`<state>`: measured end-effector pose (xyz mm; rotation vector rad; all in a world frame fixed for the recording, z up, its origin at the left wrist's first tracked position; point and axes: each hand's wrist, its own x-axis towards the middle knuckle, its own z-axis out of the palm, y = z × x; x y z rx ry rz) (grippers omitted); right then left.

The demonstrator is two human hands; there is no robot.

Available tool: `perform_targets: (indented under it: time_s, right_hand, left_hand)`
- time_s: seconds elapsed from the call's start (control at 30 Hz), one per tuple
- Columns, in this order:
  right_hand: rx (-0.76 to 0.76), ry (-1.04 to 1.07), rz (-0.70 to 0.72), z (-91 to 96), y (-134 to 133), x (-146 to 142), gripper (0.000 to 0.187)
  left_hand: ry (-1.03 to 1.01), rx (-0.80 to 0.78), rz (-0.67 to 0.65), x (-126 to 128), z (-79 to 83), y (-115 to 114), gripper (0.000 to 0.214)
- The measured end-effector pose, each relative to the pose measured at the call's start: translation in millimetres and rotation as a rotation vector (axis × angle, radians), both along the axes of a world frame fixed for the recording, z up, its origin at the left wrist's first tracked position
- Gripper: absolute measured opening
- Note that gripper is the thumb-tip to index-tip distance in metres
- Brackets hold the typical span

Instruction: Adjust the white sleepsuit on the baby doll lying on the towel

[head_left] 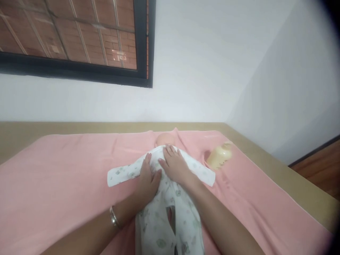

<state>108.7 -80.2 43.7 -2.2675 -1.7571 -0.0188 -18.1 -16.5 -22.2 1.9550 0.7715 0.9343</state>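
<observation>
A white baby romper [162, 230] with a small green leaf print lies spread out, its sleeves stretched to both sides. An opening shows lower down on its front. My left hand [149, 180] rests on the left side of the chest, thumb apart from the fingers. On the upper chest near the neckline, my right hand [175, 164] lies flat with its fingers spread. Just beyond the collar a smooth, rounded pinkish shape [164, 139], like a doll's head, is partly visible. Whether a body fills the romper, I cannot tell.
A pink blanket [66, 177] covers most of the tan surface [265, 156] beneath. On it, right of the romper, a pale yellow baby bottle [220, 156] lies tilted. Behind stands a white wall [199, 71] with a dark-framed window [143, 42] at upper left.
</observation>
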Motion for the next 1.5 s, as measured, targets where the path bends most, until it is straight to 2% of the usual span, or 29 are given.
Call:
perform_targets:
  time_s: [0.07, 0.1, 0.13, 0.23, 0.3, 0.33, 0.4, 0.47, 0.5, 0.53, 0.6, 0.67, 0.7, 0.77, 0.83, 0.9, 0.97, 1.07, 1.13, 1.2, 1.23, 1.27, 1.37, 1.43, 1.5]
  right_hand:
    - [0.017, 0.001, -0.16, -3.6, -5, -9, 0.071]
    - [0.027, -0.01, -0.17, -4.6, -8, -14, 0.074]
    - [0.038, -0.023, -0.123, -4.7, -11, -19, 0.073]
    - [0.048, -0.049, 0.192, 0.7, -10, -19, 0.058]
    - [0.034, -0.041, 0.277, 4.7, -3, -9, 0.051]
    - [0.023, -0.03, 0.244, 5.4, 0, -6, 0.051]
    - [0.006, -0.005, 0.064, 4.2, 2, -6, 0.056]
    - [0.01, 0.002, -0.099, 1.5, -3, -17, 0.064]
    - [0.023, -0.006, -0.126, 0.7, -7, -24, 0.066]
    - [0.038, -0.02, -0.102, 0.6, -11, -31, 0.066]
    - [0.058, -0.046, 0.063, 2.8, -15, -37, 0.059]
    - [0.055, -0.054, 0.241, 6.1, -11, -29, 0.053]
    - [0.05, -0.05, 0.275, 7.1, -7, -21, 0.051]
    - [0.04, -0.031, 0.197, 5.9, 2, -3, 0.052]
    - [0.027, 0.002, 0.01, 0.8, 7, 7, 0.058]
    - [0.011, 0.022, -0.157, -5.4, 4, 3, 0.07]
    - [0.015, -0.006, -0.204, -8.7, -5, -10, 0.075]
    - [0.056, -0.079, -0.035, -4.0, -14, -20, 0.064]
    - [0.068, -0.068, 0.142, 3.7, -13, -11, 0.053]
    - [0.081, -0.025, 0.235, 10.5, -8, 8, 0.046]
    - [0.1, -0.003, 0.2, 12.4, -4, 19, 0.046]
    - [0.118, 0.018, 0.106, 13.1, -1, 29, 0.047]
    - [0.091, 0.079, -0.248, 10.6, 4, 45, 0.055]
    - [0.053, 0.09, -0.29, 9.8, 3, 43, 0.055]
    - [0.084, 0.072, -0.215, 11.6, 0, 34, 0.051]
  left_hand:
    - [-0.01, 0.022, -0.008, 0, -2.5, 1, 0.065]
    - [-0.027, 0.038, -0.01, 1, -4.5, 2, 0.065]
    - [-0.05, 0.055, -0.016, 1, -6.5, 3, 0.064]
    - [-0.098, 0.085, -0.039, 1, -8.7, 4, 0.065]
    - [-0.064, 0.057, -0.032, 1, -5.2, 2, 0.064]
    - [-0.035, 0.04, -0.024, 1, -2.6, 1, 0.064]
    - [0.007, 0.023, -0.011, 0, 1.4, -1, 0.063]
    - [0.007, 0.049, -0.009, 0, 1.9, -1, 0.061]
    - [-0.002, 0.073, -0.009, 0, 0.9, 0, 0.06]
    - [-0.012, 0.097, -0.011, 0, -0.4, 1, 0.059]
    - [-0.032, 0.139, -0.022, 0, -2.4, 4, 0.059]
    - [-0.037, 0.147, -0.045, 1, -1.1, 4, 0.059]
    - [-0.027, 0.131, -0.049, 0, 0.8, 3, 0.059]
    - [0.01, 0.088, -0.047, -1, 5.9, 1, 0.061]
    - [0.048, 0.057, -0.04, -2, 9.7, -2, 0.063]
    - [0.056, 0.056, -0.043, -2, 9.5, -2, 0.064]
    - [0.04, 0.07, -0.048, -2, 5.5, 0, 0.062]
    - [0.019, 0.097, -0.031, -1, -1.5, 4, 0.059]
    - [0.027, 0.089, -0.012, 0, -2.7, 5, 0.058]
    - [0.034, 0.076, -0.006, -1, -0.2, 4, 0.061]
    - [0.036, 0.081, -0.007, -2, 2.1, 2, 0.062]
    - [0.041, 0.098, -0.005, -3, 4.8, 1, 0.065]
    - [0.087, 0.21, 0.033, 0, 14.8, 4, 0.068]
    - [0.14, 0.315, 0.083, 7, 23.5, 12, 0.06]
    - [0.183, 0.393, 0.148, 19, 33.8, 24, 0.046]
